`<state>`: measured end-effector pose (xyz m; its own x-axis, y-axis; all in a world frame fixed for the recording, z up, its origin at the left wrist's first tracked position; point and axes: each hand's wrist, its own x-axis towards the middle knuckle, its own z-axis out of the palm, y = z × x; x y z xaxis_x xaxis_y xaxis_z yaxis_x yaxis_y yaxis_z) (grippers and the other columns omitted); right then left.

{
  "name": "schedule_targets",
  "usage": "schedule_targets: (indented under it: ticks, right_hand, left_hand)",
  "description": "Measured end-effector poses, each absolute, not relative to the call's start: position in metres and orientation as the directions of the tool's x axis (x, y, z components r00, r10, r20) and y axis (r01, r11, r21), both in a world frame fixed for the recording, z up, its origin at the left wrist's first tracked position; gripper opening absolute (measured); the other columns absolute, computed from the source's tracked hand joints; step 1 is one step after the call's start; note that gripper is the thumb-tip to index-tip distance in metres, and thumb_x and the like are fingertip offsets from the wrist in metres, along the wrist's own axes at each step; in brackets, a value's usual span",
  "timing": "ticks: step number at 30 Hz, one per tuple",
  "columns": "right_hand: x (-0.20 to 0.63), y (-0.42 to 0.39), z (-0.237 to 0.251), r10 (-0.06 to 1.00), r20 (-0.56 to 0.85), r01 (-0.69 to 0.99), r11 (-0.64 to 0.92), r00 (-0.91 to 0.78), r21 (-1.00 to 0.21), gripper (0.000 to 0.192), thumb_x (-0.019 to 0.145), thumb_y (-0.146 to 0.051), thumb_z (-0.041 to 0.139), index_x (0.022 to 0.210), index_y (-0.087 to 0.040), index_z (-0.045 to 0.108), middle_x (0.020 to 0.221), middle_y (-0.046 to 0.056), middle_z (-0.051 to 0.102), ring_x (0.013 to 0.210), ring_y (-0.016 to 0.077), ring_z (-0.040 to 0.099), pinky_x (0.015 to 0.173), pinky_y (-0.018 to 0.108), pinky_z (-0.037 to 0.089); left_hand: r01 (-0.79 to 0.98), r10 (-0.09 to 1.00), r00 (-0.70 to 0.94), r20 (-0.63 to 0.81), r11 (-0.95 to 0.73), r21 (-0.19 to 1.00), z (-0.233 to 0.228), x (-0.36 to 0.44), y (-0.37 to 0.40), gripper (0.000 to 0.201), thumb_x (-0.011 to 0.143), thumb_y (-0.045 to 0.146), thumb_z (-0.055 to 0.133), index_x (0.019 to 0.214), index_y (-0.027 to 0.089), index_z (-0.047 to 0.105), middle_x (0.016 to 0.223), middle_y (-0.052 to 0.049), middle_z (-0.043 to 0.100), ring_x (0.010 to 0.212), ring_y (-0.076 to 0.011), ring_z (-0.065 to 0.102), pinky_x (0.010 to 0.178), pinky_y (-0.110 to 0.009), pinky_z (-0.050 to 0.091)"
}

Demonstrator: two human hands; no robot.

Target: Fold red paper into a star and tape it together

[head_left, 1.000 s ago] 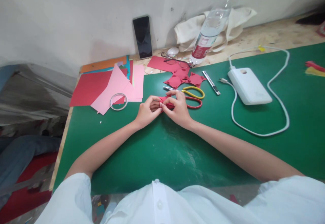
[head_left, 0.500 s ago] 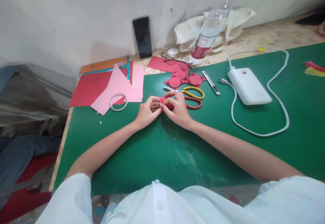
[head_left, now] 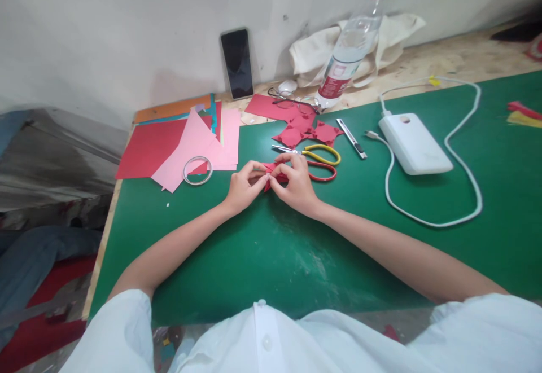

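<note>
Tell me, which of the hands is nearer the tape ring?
Left. The left hand sits just right of the tape ring; the right hand lies farther right, beside the scissors.

Red folded paper [head_left: 277,172]; green mat [head_left: 262,254]; yellow and red scissors [head_left: 318,160]; white power bank [head_left: 415,143]; pink sheets [head_left: 199,144].

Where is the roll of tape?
The tape roll lies on the green mat, overlapping the pink paper, just left of the left hand.
</note>
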<state>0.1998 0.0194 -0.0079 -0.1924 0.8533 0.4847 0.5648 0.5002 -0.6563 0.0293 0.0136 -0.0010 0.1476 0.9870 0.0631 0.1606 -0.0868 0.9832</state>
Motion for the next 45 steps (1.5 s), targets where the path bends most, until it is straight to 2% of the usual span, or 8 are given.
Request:
schedule_targets:
  ticks: [9, 13, 18, 22, 26, 33, 40, 45]
  right_hand:
    - [0.198, 0.015, -0.003, 0.856, 0.485, 0.549, 0.495, -0.178, -0.674, 0.013, 0.086, -0.025, 0.067, 0.073, -0.022, 0.065, 0.110, 0.008, 0.063, 0.111, 0.0278, 0.055, 0.100, 0.051, 0.044]
    - [0.200, 0.018, -0.002, 0.872, 0.476, 0.513, 0.461, -0.113, -0.724, 0.017, 0.085, -0.027, 0.067, 0.071, -0.021, 0.060, 0.110, 0.008, 0.063, 0.110, 0.0267, 0.056, 0.103, 0.050, 0.043]
    - [0.203, 0.026, -0.004, 0.917, 0.398, 0.428, 0.375, -0.038, -0.822, 0.014, 0.085, -0.031, 0.065, 0.090, -0.023, 0.056, 0.110, 0.009, 0.062, 0.111, 0.0259, 0.058, 0.095, 0.045, 0.049]
    - [0.203, 0.027, -0.005, 0.949, 0.312, 0.326, 0.312, -0.052, -0.893, 0.022, 0.088, -0.032, 0.060, 0.104, -0.024, 0.048, 0.099, 0.004, 0.061, 0.088, 0.0180, 0.061, 0.074, 0.033, 0.050]
    - [0.201, 0.025, -0.002, 0.957, 0.267, 0.254, 0.287, -0.112, -0.924, 0.021, 0.089, -0.029, 0.056, 0.104, -0.025, 0.042, 0.074, -0.005, 0.052, 0.065, 0.0127, 0.052, 0.064, 0.028, 0.043]
    - [0.200, 0.024, 0.003, 0.957, 0.241, 0.209, 0.271, -0.159, -0.940, 0.022, 0.089, -0.029, 0.057, 0.104, -0.025, 0.041, 0.068, -0.007, 0.050, 0.059, 0.0119, 0.048, 0.060, 0.027, 0.038]
    - [0.200, 0.024, 0.002, 0.962, 0.231, 0.217, 0.258, -0.145, -0.941, 0.022, 0.089, -0.030, 0.057, 0.104, -0.025, 0.041, 0.069, -0.007, 0.049, 0.060, 0.0120, 0.047, 0.060, 0.028, 0.037]
    - [0.203, 0.025, 0.002, 0.960, 0.222, 0.267, 0.263, -0.173, -0.927, 0.022, 0.091, -0.030, 0.054, 0.108, -0.025, 0.043, 0.069, -0.007, 0.051, 0.059, 0.0123, 0.049, 0.060, 0.027, 0.039]
  left_hand:
    - [0.204, 0.991, 0.084, 0.108, -0.123, 0.971, 0.002, 0.032, 0.011, 0.015, 0.081, 0.023, 0.071, 0.089, 0.020, 0.059, 0.076, 0.004, 0.077, 0.071, -0.0100, 0.075, 0.066, -0.017, 0.057]
    - [0.218, 0.990, 0.038, 0.134, -0.139, 0.966, 0.004, 0.031, 0.010, 0.017, 0.079, 0.021, 0.070, 0.082, 0.020, 0.054, 0.068, 0.007, 0.072, 0.063, -0.0073, 0.071, 0.062, -0.015, 0.053]
    - [0.178, 0.996, -0.025, 0.088, -0.082, 0.981, 0.000, 0.031, 0.016, 0.024, 0.076, 0.023, 0.072, 0.084, 0.021, 0.050, 0.073, 0.006, 0.073, 0.065, -0.0079, 0.070, 0.063, -0.017, 0.053]
    - [0.104, 0.999, -0.032, 0.028, -0.025, 0.994, -0.004, 0.031, 0.021, 0.029, 0.075, 0.027, 0.073, 0.086, 0.021, 0.047, 0.076, 0.004, 0.071, 0.068, -0.0073, 0.069, 0.067, -0.017, 0.053]
    - [0.039, 1.000, -0.012, -0.011, 0.011, 0.999, -0.004, 0.030, 0.025, 0.037, 0.071, 0.025, 0.076, 0.085, 0.021, 0.041, 0.073, 0.008, 0.064, 0.065, -0.0047, 0.064, 0.067, -0.016, 0.052]
    - [0.025, 0.999, 0.037, -0.028, 0.027, 0.999, -0.004, 0.027, 0.029, 0.039, 0.071, 0.020, 0.074, 0.084, 0.021, 0.037, 0.066, 0.011, 0.051, 0.056, -0.0020, 0.053, 0.057, -0.012, 0.042]
    - [0.062, 0.996, 0.081, 0.047, -0.052, 0.997, -0.010, 0.026, 0.030, 0.037, 0.072, 0.020, 0.072, 0.095, 0.021, 0.044, 0.078, 0.005, 0.059, 0.072, -0.0078, 0.063, 0.070, -0.020, 0.051]
    - [0.164, 0.976, -0.053, 0.210, -0.199, 0.966, -0.012, 0.021, 0.028, 0.037, 0.074, 0.018, 0.070, 0.102, 0.022, 0.047, 0.102, -0.001, 0.056, 0.096, -0.0122, 0.061, 0.085, -0.028, 0.051]
